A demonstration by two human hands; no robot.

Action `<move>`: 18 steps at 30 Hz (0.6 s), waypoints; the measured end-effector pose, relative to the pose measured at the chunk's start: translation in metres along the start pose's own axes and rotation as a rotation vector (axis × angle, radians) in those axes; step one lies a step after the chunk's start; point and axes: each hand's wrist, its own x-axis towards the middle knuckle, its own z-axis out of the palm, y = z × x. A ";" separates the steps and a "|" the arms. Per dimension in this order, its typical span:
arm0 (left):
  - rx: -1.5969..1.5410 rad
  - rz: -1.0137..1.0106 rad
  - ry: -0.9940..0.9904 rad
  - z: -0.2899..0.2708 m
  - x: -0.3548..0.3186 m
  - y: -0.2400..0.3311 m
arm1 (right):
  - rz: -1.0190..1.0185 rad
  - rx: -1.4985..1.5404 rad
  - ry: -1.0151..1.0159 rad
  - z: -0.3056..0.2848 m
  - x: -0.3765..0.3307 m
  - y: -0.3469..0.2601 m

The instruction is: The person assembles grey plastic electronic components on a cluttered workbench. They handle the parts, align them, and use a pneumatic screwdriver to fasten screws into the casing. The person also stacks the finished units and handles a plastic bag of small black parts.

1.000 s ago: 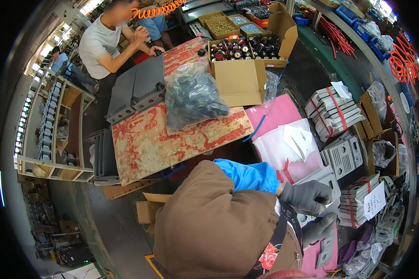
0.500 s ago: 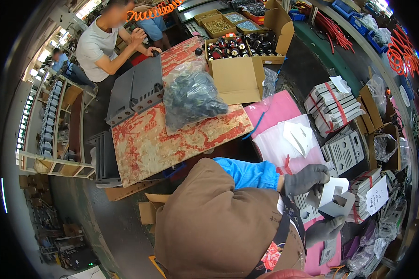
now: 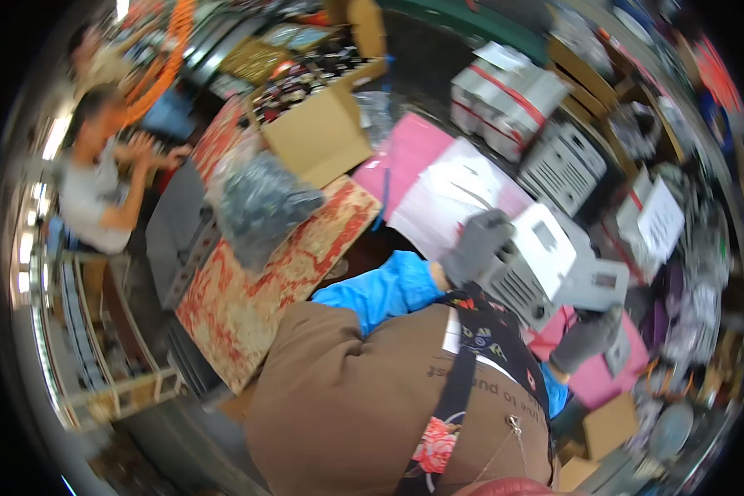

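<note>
My left hand point(image 3: 478, 244), in a grey glove, pinches the left edge of a pale bent sheet-metal part point(image 3: 546, 240) with a rectangular cutout. My right hand point(image 3: 585, 341), gloved alike, has its fingertips at the lower edge of a grey flange point(image 3: 602, 286) with a slot, on the right of the pale face. Whether flange and pale face are one piece is blurred. Below them lies a slotted grey panel point(image 3: 512, 289), partly covered. Pink foam sheet point(image 3: 612, 376) lies under my right hand, with a small grey plate point(image 3: 617, 351) on it.
A red-worn board point(image 3: 264, 289) at left bears a plastic bag of dark parts point(image 3: 264, 202). Beyond stands an open cardboard box point(image 3: 318, 136). Strapped panel stacks point(image 3: 504, 95) and another slotted panel point(image 3: 564, 169) sit at far right. A co-worker point(image 3: 99, 178) stands at far left.
My view has swung, so the bench shifts leftward in the picture. The sheet-metal part has turned, its pale face now showing more broadly. My right hand is farther from my left.
</note>
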 end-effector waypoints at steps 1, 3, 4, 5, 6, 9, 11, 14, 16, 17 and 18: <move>0.091 0.005 0.024 -0.005 0.003 -0.003 | 0.050 0.045 0.069 -0.013 0.005 0.012; 0.213 -0.008 0.065 -0.021 0.023 -0.023 | 0.133 0.073 0.240 -0.023 0.004 0.006; 0.271 0.006 0.069 -0.032 0.039 -0.033 | 0.114 0.063 0.291 -0.031 0.002 0.002; 0.340 -0.004 0.117 -0.037 0.056 -0.037 | 0.094 0.050 0.335 -0.038 0.000 -0.004; 0.591 0.059 0.112 -0.041 0.076 -0.039 | 0.070 0.034 0.378 -0.046 -0.002 -0.006; 1.294 0.402 0.233 -0.059 0.134 -0.052 | -0.057 0.036 0.443 -0.072 -0.006 -0.007; 1.329 0.330 0.307 -0.076 0.157 -0.039 | -0.033 0.040 0.467 -0.081 -0.016 -0.016; 1.427 0.193 0.359 -0.102 0.162 -0.007 | -0.030 0.063 0.508 -0.077 -0.030 -0.017; 1.482 0.072 0.435 -0.134 0.162 0.005 | -0.144 -0.369 0.488 -0.090 -0.040 0.000; 1.484 0.034 0.494 -0.151 0.161 0.004 | -0.179 -0.441 0.464 -0.086 -0.041 0.003; 1.480 -0.005 0.575 -0.163 0.159 0.002 | -0.214 -0.513 0.444 -0.084 -0.043 0.005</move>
